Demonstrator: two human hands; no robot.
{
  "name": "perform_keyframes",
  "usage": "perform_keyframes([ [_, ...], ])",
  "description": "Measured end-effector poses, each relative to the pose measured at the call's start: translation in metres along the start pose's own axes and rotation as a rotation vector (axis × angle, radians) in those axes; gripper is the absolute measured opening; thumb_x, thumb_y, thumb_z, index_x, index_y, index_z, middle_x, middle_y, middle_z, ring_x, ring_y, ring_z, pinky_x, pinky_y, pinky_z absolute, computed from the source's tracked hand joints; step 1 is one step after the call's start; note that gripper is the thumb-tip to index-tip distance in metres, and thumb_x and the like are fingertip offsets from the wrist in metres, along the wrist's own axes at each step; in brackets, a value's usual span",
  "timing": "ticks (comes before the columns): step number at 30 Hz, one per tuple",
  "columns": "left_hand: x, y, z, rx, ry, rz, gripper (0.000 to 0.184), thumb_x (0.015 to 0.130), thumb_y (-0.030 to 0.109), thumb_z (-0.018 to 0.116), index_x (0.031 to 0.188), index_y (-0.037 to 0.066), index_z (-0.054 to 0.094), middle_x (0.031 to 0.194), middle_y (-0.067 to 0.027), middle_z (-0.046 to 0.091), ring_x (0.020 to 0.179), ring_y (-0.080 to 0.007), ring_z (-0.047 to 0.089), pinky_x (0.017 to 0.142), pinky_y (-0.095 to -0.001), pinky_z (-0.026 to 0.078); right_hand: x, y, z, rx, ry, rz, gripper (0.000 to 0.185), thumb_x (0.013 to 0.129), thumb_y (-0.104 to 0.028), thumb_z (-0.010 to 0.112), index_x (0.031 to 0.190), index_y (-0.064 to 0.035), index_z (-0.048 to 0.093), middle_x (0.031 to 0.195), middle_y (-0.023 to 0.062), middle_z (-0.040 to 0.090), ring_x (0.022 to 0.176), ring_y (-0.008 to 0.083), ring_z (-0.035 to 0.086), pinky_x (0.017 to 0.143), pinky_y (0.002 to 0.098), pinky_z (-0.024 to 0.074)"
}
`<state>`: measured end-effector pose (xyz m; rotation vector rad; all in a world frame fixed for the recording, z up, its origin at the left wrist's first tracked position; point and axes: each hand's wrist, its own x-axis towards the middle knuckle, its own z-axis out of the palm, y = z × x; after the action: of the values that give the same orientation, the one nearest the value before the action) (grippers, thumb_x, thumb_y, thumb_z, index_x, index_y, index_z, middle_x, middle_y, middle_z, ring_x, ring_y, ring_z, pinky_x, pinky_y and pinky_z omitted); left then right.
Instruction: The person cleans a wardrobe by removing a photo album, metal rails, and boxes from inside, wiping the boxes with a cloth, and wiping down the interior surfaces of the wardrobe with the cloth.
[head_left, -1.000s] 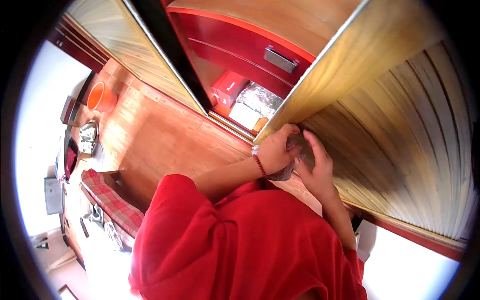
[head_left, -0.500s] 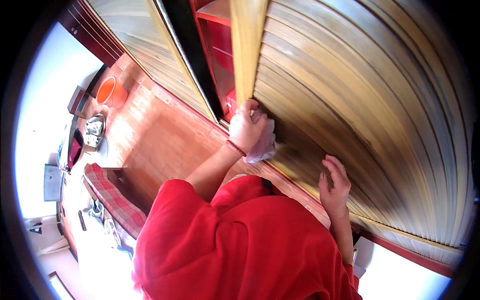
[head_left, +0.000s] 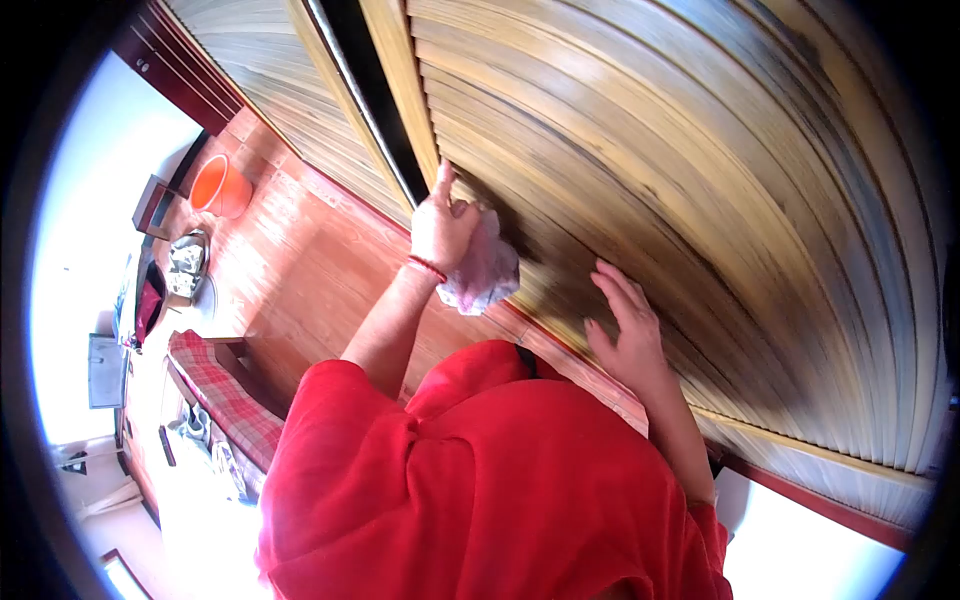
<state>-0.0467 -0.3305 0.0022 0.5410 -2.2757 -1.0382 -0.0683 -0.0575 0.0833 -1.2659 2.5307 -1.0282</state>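
My left hand (head_left: 440,235), with a red bracelet at the wrist, is closed on a crumpled pale pink cloth (head_left: 484,268) that hangs below the fingers. One of its fingers points up along the edge of the slatted wooden sliding door (head_left: 600,130) and seems to touch its frame. My right hand (head_left: 630,330) is held by the lower part of the same door, fingers apart and holding nothing; whether it touches the slats I cannot tell. A narrow dark gap (head_left: 372,90) runs between this door and the second slatted door (head_left: 255,75) to the left.
On the tiled floor (head_left: 310,260) to the left stands an orange bucket (head_left: 221,187). Nearer is a wooden seat with a red plaid cover (head_left: 220,385). A patterned bundle (head_left: 187,262) lies by the far wall. The door's bottom rail (head_left: 800,447) runs along the right.
The sliding door has moved left along with my left hand and the cloth, and the red shelves inside are now covered. My right hand has also shifted left and up.
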Motion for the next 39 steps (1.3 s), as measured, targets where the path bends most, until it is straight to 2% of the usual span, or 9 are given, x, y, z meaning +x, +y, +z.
perform_keyframes([
  [2,0.008,-0.011,-0.001,-0.011,-0.025,-0.121,0.071,0.070,0.018,0.061,0.132,0.004,0.029,0.076,-0.0203,0.060,0.071,-0.0298,0.061,0.064,-0.0350,0.048,0.009,0.002,0.008,-0.003,-0.020,-0.015,0.051,0.070,-0.008,0.056,0.117,0.0009,0.041,0.128,0.0179,0.038,0.115,0.0342,0.040,0.096,0.0402,0.0337],
  [9,0.024,-0.002,-0.024,0.110,-0.099,-0.189,0.074,0.071,0.019,0.061,0.135,0.008,0.023,0.071,-0.0209,0.059,0.066,-0.0307,0.060,0.061,-0.0361,0.048,0.026,0.002,0.043,0.085,-0.073,-0.043,0.056,0.070,-0.006,0.055,0.124,-0.0016,0.039,0.133,0.0164,0.034,0.121,0.0312,0.035,0.099,0.0361,0.0306],
  [11,0.027,0.004,-0.028,0.070,-0.147,-0.256,0.076,0.067,0.008,0.059,0.134,0.005,0.023,0.090,-0.0262,0.059,0.078,-0.0279,0.063,0.066,-0.0335,0.049,0.035,0.018,0.049,0.050,-0.052,-0.114,0.060,0.071,-0.008,0.054,0.128,-0.0023,0.035,0.135,0.0163,0.031,0.125,0.0293,0.031,0.102,0.0348,0.0265],
  [13,0.025,-0.022,-0.015,0.049,-0.030,-0.116,0.078,0.067,0.007,0.058,0.136,0.008,0.021,0.079,-0.0251,0.060,0.073,-0.0332,0.061,0.065,-0.0365,0.048,0.043,0.014,0.048,0.063,-0.110,-0.070,0.058,0.071,-0.011,0.054,0.126,-0.0020,0.038,0.135,0.0154,0.030,0.123,0.0305,0.032,0.100,0.0351,0.0292],
  [16,0.022,-0.006,-0.023,0.070,-0.064,-0.210,0.079,0.068,0.011,0.057,0.137,0.010,0.017,0.069,-0.0200,0.057,0.064,-0.0328,0.058,0.061,-0.0405,0.047,0.052,0.007,0.051,0.080,-0.095,-0.080,0.055,0.071,-0.013,0.056,0.122,-0.0020,0.040,0.132,0.0154,0.035,0.120,0.0300,0.037,0.097,0.0355,0.0329],
  [24,0.025,-0.008,-0.017,0.061,-0.076,-0.269,0.081,0.070,0.015,0.059,0.137,0.015,0.015,0.099,-0.0191,0.058,0.082,-0.0302,0.060,0.073,-0.0379,0.048,0.043,0.013,0.036,0.092,-0.066,-0.123,0.046,0.073,-0.016,0.056,0.115,-0.0002,0.047,0.126,0.0183,0.041,0.114,0.0327,0.043,0.095,0.0357,0.0352],
  [33,0.033,-0.002,-0.024,0.076,-0.038,-0.359,0.077,0.071,0.012,0.056,0.137,0.011,0.015,0.115,-0.0194,0.050,0.087,-0.0314,0.058,0.077,-0.0387,0.047,-0.003,-0.013,-0.004,0.071,0.104,-0.145,0.041,0.072,-0.007,0.058,0.111,0.0000,0.049,0.120,0.0200,0.046,0.110,0.0339,0.047,0.091,0.0364,0.0388],
  [35,0.039,-0.036,-0.006,0.136,0.113,-0.229,0.078,0.070,0.013,0.057,0.137,0.013,0.016,0.078,-0.0200,0.061,0.075,-0.0329,0.060,0.067,-0.0402,0.048,-0.013,-0.016,-0.010,0.072,0.109,-0.103,0.040,0.071,-0.006,0.058,0.110,0.0004,0.049,0.121,0.0193,0.046,0.110,0.0335,0.046,0.091,0.0360,0.0388],
  [39,0.039,-0.032,-0.005,0.148,0.096,-0.238,0.078,0.070,0.013,0.057,0.137,0.011,0.016,0.078,-0.0187,0.061,0.074,-0.0315,0.061,0.067,-0.0389,0.048,-0.020,-0.009,-0.013,0.129,0.104,-0.035,0.041,0.070,-0.003,0.058,0.110,-0.0001,0.050,0.121,0.0182,0.047,0.111,0.0313,0.047,0.091,0.0331,0.0384],
])
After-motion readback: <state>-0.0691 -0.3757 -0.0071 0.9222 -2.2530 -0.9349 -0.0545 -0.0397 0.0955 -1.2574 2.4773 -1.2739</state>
